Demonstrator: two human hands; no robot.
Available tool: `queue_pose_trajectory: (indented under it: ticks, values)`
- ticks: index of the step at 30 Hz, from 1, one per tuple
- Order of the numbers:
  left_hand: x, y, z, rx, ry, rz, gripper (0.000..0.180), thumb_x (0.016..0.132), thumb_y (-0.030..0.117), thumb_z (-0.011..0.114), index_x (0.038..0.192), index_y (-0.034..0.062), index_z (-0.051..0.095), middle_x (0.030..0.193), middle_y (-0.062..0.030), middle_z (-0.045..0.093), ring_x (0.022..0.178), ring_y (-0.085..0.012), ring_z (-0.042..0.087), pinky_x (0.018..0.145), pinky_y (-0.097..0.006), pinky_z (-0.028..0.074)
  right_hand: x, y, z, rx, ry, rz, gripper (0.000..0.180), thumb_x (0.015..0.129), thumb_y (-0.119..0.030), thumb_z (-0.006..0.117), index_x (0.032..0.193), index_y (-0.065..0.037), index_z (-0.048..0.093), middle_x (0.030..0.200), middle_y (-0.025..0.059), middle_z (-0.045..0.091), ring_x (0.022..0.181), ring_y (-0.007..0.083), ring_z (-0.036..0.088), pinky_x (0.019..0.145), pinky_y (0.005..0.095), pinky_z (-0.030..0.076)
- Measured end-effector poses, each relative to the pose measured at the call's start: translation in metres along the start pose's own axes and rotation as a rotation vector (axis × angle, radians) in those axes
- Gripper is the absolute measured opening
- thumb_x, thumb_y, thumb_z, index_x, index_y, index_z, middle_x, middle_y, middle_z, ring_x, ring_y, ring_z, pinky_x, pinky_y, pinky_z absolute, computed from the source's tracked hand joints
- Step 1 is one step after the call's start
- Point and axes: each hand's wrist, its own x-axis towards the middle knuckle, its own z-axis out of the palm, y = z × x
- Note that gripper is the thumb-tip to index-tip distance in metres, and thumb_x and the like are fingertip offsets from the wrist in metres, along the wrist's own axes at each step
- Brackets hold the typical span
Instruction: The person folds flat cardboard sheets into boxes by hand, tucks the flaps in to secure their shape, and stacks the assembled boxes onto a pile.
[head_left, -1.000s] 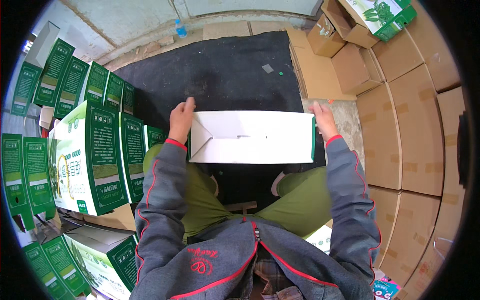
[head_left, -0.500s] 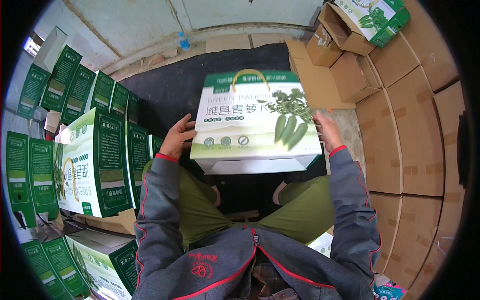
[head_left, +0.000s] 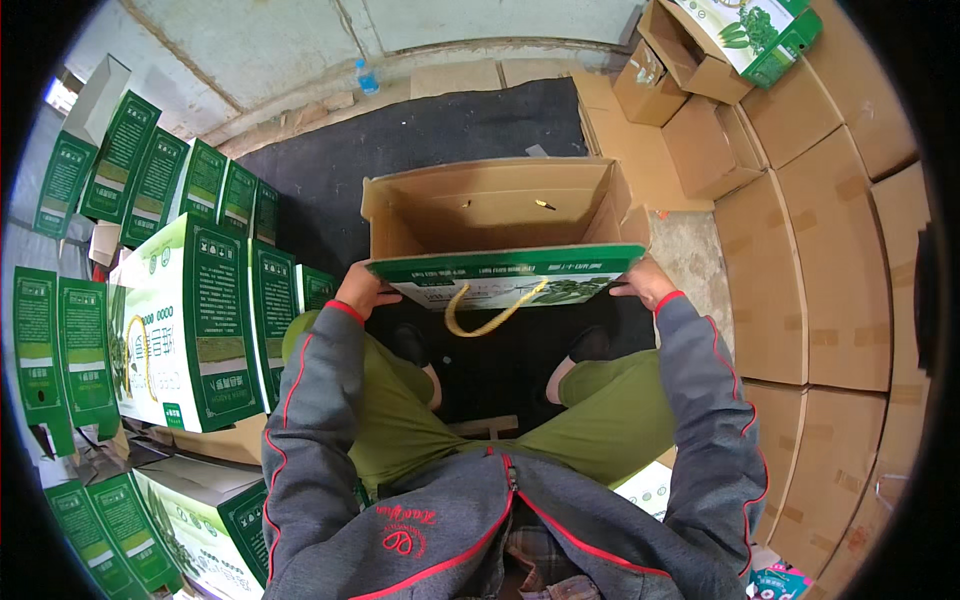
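Observation:
A green and white carton box (head_left: pixel 470 289) with radish pictures stands upright in front of me, its top open. Its bare brown inside (head_left: pixel 490 205) faces up, and small bits of the handle's fixing show on the far inner wall. From the near wall hangs a yellow rope handle (head_left: pixel 490 318). My left hand (head_left: pixel 364 291) is closed at the box's near left corner, and my right hand (head_left: pixel 645 284) grips the near right corner. Fingertips of both rest against the near wall. Whether the box's bottom touches the floor is hidden.
Several green and white cartons (head_left: pixel 185 330) are stacked at my left. Brown cardboard boxes (head_left: pixel 830 270) form a wall at my right. Black sheeting (head_left: pixel 310 150) covers the floor ahead, with a blue bottle (head_left: pixel 367 77) by the far wall and flat cardboard (head_left: pixel 640 160) at its right.
The box has tipped from lying with its printed face up to standing with its open top up. Both hands have stayed at its sides, shifting slightly.

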Motion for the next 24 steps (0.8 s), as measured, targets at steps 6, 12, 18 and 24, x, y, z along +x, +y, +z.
queue_pose_trajectory:
  ticks: [6, 12, 18, 24]
  values:
    - [0.002, -0.003, 0.007, 0.155, -0.002, -0.02, 0.041, 0.091, 0.028, 0.055, 0.126, 0.0053, 0.055, 0.11, -0.0103, 0.064, 0.099, -0.0279, 0.06, 0.081, -0.047, 0.052, 0.013, 0.023, -0.002, -0.292, 0.01, 0.067, 0.038, 0.092, -0.015, 0.05, 0.13, -0.007, 0.048, 0.116, 0.0111, 0.062, 0.095, 0.0231, 0.065, 0.07, 0.0377, 0.055]
    - [0.01, 0.0, 0.014, 0.213, 0.15, -0.051, 0.047, 0.094, 0.038, 0.052, 0.128, 0.0046, 0.054, 0.108, -0.0089, 0.063, 0.096, -0.0263, 0.061, 0.078, -0.046, 0.052, 0.001, 0.01, -0.003, -0.388, -0.042, 0.062, 0.044, 0.092, -0.033, 0.049, 0.127, -0.006, 0.05, 0.109, 0.0129, 0.064, 0.085, 0.0235, 0.068, 0.067, 0.0395, 0.056]
    - [0.0, 0.013, 0.021, 0.14, 0.198, 0.156, 0.055, 0.091, 0.043, 0.058, 0.131, 0.0048, 0.052, 0.113, -0.009, 0.06, 0.089, -0.0209, 0.061, 0.073, -0.039, 0.051, -0.024, -0.029, -0.003, -0.32, 0.027, 0.015, 0.04, 0.094, -0.037, 0.046, 0.12, -0.007, 0.057, 0.088, 0.0102, 0.067, 0.064, 0.0177, 0.066, 0.056, 0.0338, 0.055]
    - [-0.006, 0.014, 0.041, 0.578, 0.318, 0.739, 0.063, 0.075, 0.012, 0.073, 0.133, 0.0069, 0.049, 0.109, -0.0103, 0.054, 0.085, -0.02, 0.059, 0.079, -0.031, 0.049, -0.044, -0.043, 0.007, -0.531, 0.205, -0.271, 0.044, 0.089, -0.04, 0.059, 0.111, -0.001, 0.061, 0.085, 0.0151, 0.067, 0.064, 0.0211, 0.067, 0.056, 0.0358, 0.053]
